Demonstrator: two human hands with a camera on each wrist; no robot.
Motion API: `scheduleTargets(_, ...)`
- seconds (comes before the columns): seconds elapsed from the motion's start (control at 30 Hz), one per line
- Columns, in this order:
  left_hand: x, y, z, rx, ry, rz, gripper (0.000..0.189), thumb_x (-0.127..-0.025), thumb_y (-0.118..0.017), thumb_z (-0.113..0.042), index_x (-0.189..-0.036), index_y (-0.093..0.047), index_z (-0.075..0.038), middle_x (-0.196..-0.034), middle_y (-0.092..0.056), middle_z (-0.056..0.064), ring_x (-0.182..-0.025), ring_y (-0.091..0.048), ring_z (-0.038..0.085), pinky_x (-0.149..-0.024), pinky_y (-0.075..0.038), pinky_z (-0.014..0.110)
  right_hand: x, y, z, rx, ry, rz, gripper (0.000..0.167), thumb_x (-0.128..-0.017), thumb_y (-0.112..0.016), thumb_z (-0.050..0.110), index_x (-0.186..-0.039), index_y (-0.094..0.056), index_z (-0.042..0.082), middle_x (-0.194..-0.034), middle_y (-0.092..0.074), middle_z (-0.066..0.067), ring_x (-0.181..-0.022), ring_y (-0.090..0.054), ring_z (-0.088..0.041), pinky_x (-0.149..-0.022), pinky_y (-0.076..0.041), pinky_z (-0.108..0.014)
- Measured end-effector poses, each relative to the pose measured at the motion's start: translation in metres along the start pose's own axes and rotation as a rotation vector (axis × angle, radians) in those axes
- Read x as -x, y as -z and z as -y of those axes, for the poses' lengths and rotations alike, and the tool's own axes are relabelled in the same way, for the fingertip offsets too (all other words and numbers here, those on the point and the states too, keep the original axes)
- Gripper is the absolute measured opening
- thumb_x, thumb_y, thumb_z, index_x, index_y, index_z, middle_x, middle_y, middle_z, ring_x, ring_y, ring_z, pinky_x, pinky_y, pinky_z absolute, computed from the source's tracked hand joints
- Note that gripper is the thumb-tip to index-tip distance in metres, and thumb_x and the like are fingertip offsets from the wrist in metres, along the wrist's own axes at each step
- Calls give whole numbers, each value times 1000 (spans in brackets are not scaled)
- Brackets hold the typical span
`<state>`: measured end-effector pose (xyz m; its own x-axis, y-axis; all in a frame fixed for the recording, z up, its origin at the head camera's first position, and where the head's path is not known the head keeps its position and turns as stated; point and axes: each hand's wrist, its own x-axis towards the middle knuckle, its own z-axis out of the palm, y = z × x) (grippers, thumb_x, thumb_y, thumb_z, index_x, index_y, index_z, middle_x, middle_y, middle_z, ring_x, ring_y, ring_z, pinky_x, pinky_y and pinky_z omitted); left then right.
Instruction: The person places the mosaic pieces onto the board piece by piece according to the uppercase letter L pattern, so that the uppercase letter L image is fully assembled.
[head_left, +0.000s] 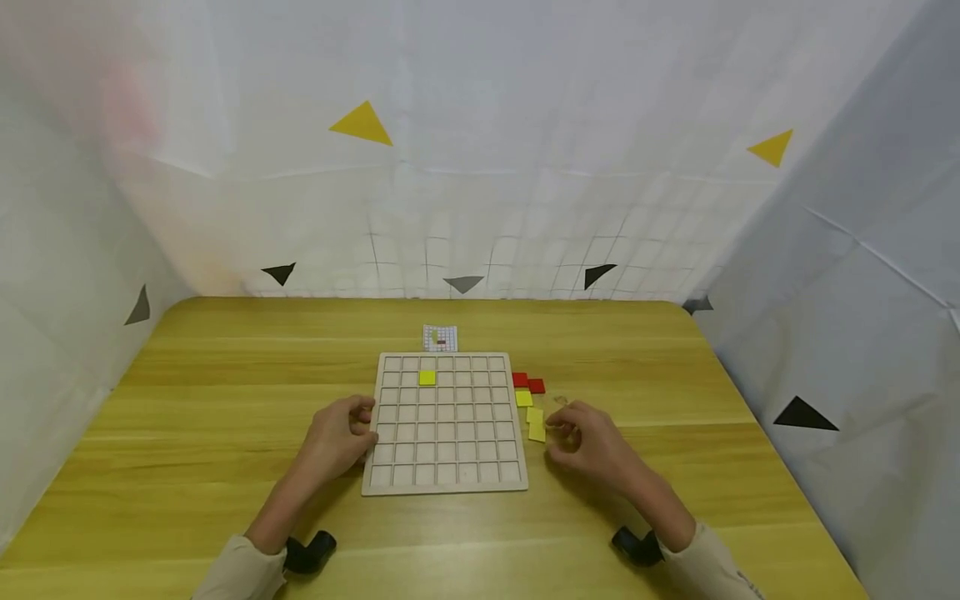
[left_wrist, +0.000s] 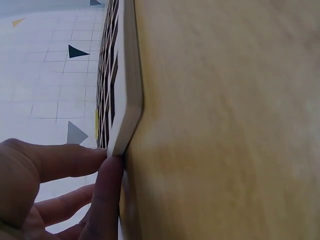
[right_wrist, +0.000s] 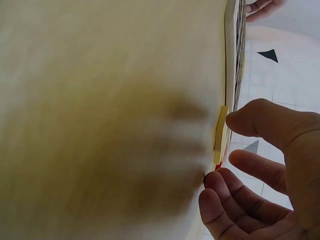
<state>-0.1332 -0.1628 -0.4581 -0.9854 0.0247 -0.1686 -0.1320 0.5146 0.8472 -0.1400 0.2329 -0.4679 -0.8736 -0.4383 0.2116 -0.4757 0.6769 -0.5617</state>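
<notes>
From where I stand, a person's bare hands are at either side of a pale wooden grid board point(head_left: 446, 487) lying flat in the middle of a wood-grain table point(head_left: 225, 367). One yellow square tile point(head_left: 427, 377) sits in its second row from the top, third column from the left. A small printed pattern card point(head_left: 440, 338) lies just past the far edge.

The left hand point(head_left: 337, 433) grips the board's left edge between finger and thumb. The right hand point(head_left: 588, 442) is by the right side, fingers loosely bent with thumb and forefinger apart, apparently holding nothing; I cannot tell whether a tip touches the nearest of three loose yellow tiles point(head_left: 537, 432). Beyond these lie two red tiles point(head_left: 536, 386), close to the board.

What could go wrong, as I judge it: the loose yellow pieces lie so close together that a pinch at one may drag or lift its neighbour. They look thin and flat, so a fingertip may skid one along instead of raising it. A tug from the left hand could swing the board, knocking the red tiles askew, nudging the card, or jolting the placed tile.
</notes>
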Motion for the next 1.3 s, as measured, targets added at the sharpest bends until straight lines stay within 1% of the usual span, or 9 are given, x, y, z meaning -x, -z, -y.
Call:
scheduleTargets(0.2, 0, 0, 1, 5, 2, -5, 51, -82, -71, 7, -132, -57, 6, -109, -60, 16, -84, -64, 21, -55, -56, 31, -4, -4, 2, 1, 30, -8, 29, -74, -85, 6, -100, -73, 5, -89, -61, -2, -78, -57, -19, -64, -52, -29)
scheduleTargets(0.4, 1, -2, 2, 17, -14, -6, 50, -82, -71, 7, -130, -58, 6, -108, -60, 16, -83, -64, 21, -55, -56, 31, -8, -9, 1, 19, 64, -18, 28, -72, -87, 8, -96, -72, 8, -86, -61, 1, -75, -56, -17, -63, -50, -27)
scheduleTargets(0.53, 1, -2, 2, 15, -16, -8, 50, -81, -70, 7, -130, -58, 6, -107, -60, 16, -83, -64, 21, -54, -56, 31, -10, -10, 1, 8, 76, -15, 28, -72, -86, 6, -96, -72, 7, -85, -60, 1, -75, -56, -17, -63, -50, -28)
scheduleTargets(0.73, 0, 0, 2, 11, -17, -17, 50, -81, -70, 7, -130, -59, 6, -107, -61, 15, -83, -64, 21, -54, -55, 31, -15, -9, 5, 5, 73, 0, 26, -73, -85, 3, -96, -72, 6, -83, -59, 0, -74, -55, -17, -62, -49, -27)
scheduleTargets(1.0, 1, 1, 1, 16, -15, -19, 49, -80, -70, 7, -128, -59, 6, -107, -61, 15, -83, -64, 21, -54, -56, 31, -20, -10, 8, 12, 79, 16, 27, -73, -84, 2, -98, -73, 5, -89, -64, -2, -76, -58, -17, -64, -51, -28)
scheduleTargets(1.3, 1, 1, 1, 22, -28, -16, 49, -80, -70, 7, -129, -59, 6, -107, -61, 15, -84, -65, 21, -54, -56, 31, -20, -13, 7, 37, 76, 15, 26, -72, -84, 4, -96, -73, 7, -86, -61, 2, -73, -54, -14, -63, -46, -24)
